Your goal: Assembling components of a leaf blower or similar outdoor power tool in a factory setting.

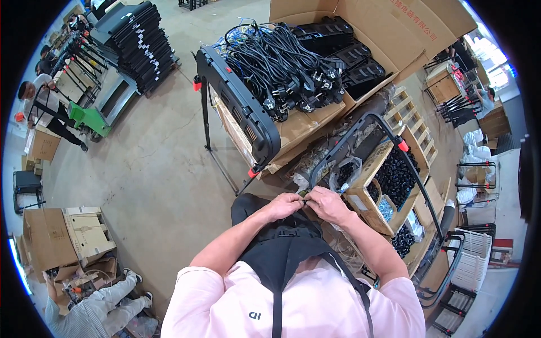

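Note:
My left hand [283,207] and my right hand [329,206] meet in front of my dark apron [284,245], fingertips pinched together. Between them is a small dark piece, mostly hidden by the fingers and too small to name. Just beyond the hands is the near end of a black tubular frame [360,125] with a red fitting [403,146]. The frame leans across an open wooden parts box [360,201] to my right, which holds many small black parts [397,174] and some small silver-blue hardware [386,208].
Ahead, a cardboard box [301,128] bears a heap of black power cords [270,53]; a black machine panel [239,101] on legs stands beside it. A wooden pallet [407,115] lies at right. One person [53,107] stands by a green pallet jack [90,119]; another [101,310] is at lower left.

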Available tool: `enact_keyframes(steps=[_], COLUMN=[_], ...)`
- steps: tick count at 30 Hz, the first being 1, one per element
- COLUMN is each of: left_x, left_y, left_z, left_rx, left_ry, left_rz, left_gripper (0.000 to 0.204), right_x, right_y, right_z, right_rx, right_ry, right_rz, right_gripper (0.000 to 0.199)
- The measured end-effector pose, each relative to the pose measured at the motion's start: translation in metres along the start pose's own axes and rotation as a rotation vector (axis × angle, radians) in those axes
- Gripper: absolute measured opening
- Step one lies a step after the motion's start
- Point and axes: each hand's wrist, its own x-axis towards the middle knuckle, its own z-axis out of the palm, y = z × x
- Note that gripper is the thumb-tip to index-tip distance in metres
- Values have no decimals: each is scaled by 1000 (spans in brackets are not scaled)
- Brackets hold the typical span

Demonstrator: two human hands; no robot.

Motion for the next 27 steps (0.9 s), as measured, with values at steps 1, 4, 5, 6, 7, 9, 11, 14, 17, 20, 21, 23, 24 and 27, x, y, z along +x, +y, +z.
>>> enact_keyframes(steps=[1,4,5,6,7,9,11,14,17,20,21,23,24,27], left_x=[-3,-8,-9,-9,-8,-4,-3,-2,-3,2,4,6,8,10], left_y=[5,19,20,19,17,12,8,5,11,6,3,-3,-6,11], left_z=[0,-1,-1,0,-1,-1,-1,-1,-4,-3,-3,-4,-4,-6], left_rx=[29,83,110,109,102,96,100,156,220,154,158,128,136,283], left_ry=[4,24,45,41,46,47,54,68,39,-19,-33,-5,-18,-97], left_rz=[-9,2,23,21,29,36,-16,27,-25,-55,-60,53,42,-42], left_gripper=[24,27,30,30,31,31,31,31,32,34,34,37,39,40], right_x=[0,2,2,3,4,3,1,0,-1,-3,-3,-5,-6,-21], right_y=[0,-3,-4,-4,-5,-5,-7,-9,-11,-14,-14,-12,-11,-7], right_z=[0,0,0,0,0,2,5,10,14,15,14,15,15,25], right_rx=[-5,-58,-57,-43,-31,-32,-29,-38,-69,-124,-130,-132,-129,-103], right_ry=[-19,-31,-31,-63,-93,-90,-87,-54,-27,-23,-31,-33,-43,-29], right_rz=[20,25,28,67,105,124,150,166,168,138,133,148,160,226], right_gripper=[14,14,14,15,16,15,15,13,12,10,10,10,9,12])
